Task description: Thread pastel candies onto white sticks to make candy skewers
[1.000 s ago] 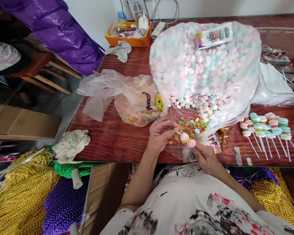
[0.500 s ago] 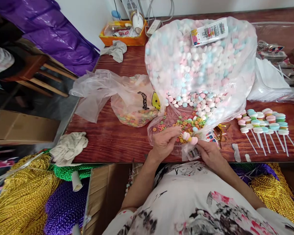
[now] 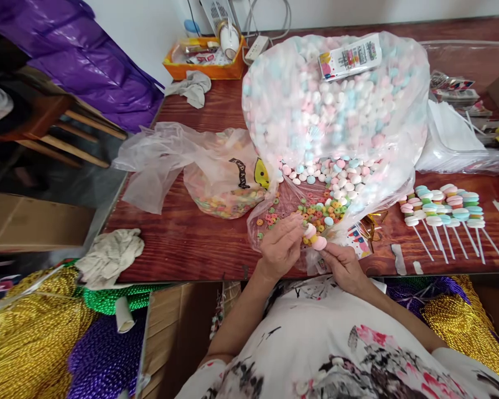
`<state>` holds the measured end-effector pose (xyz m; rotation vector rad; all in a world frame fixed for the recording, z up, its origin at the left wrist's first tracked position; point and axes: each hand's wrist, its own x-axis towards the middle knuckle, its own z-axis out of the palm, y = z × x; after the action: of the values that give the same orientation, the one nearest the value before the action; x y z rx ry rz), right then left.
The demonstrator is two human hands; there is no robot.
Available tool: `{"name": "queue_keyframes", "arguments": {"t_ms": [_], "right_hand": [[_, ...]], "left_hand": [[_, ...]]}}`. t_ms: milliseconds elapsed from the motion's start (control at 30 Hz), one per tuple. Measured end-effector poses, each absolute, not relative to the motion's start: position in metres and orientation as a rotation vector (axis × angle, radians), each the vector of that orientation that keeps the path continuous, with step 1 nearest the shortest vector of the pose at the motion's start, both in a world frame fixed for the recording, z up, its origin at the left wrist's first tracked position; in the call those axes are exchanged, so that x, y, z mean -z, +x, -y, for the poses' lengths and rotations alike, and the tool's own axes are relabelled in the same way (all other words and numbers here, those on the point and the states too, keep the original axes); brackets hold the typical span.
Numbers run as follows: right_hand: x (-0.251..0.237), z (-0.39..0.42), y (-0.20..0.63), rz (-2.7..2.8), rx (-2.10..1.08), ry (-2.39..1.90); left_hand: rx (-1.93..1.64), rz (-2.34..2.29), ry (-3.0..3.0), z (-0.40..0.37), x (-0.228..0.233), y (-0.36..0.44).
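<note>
Over the front of the table, my two hands hold a candy skewer (image 3: 317, 241) between them. Pink pieces and a yellow ring are threaded on it. My right hand (image 3: 344, 267) pinches its lower end, where the stick itself is mostly hidden by my fingers. At the other end, the closed fingers of my left hand (image 3: 280, 246) grip the uppermost candy; part of that end is covered. Just beyond lie loose coloured rings (image 3: 316, 209) and pink, white and blue candies (image 3: 349, 180), spilling from a large clear bag (image 3: 336, 111).
Finished-looking candy skewers (image 3: 444, 208) lie in a row at right, near paper scraps (image 3: 398, 259). A clear plastic bin (image 3: 453, 160) stands behind them. To the left are a smaller bag of rings (image 3: 228, 194), a crumpled cloth (image 3: 110, 255) and an orange box (image 3: 205, 69).
Both hands have shifted slightly left with the skewer, and my left hand has turned a little. The camera view has also moved slightly.
</note>
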<state>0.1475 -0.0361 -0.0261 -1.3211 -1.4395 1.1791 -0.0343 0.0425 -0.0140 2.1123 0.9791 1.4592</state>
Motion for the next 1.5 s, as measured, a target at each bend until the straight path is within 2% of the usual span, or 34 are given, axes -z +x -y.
{"name": "queue_keyframes", "arguments": {"t_ms": [133,200,533,633,767,867,1233,1500], "right_hand": [[0.024,0.034,0.147,1.472,-1.134,-1.291],[0.023,0.033,0.147,1.487,-1.097,-1.295],[0.023,0.037,0.152,1.551,-1.000,-1.324],[0.025,0.042,0.153,1.535,-1.010,-1.309],[0.036,0.046,0.153,1.510,-1.037,-1.299],[0.041,0.045,0.150,1.499,-1.033,-1.275],[0.038,0.044,0.141,1.427,-0.997,-1.238],[0.032,0.043,0.143,1.504,-0.908,-1.181]], "left_hand": [[-1.564,-1.002,1.447,-0.047,0.008,-0.025],[-1.543,-0.963,1.295,-0.050,0.004,-0.023],[-1.370,-0.916,1.808,-0.039,-0.001,-0.027],[-1.271,-0.939,1.604,-0.031,0.000,-0.021],[-1.202,-0.809,0.911,-0.026,-0.003,-0.008],[-1.162,-0.709,0.630,-0.025,-0.009,-0.003],[-1.150,-0.577,0.485,-0.017,-0.006,-0.001],[-1.140,-0.597,0.601,-0.011,-0.009,0.002]]}}
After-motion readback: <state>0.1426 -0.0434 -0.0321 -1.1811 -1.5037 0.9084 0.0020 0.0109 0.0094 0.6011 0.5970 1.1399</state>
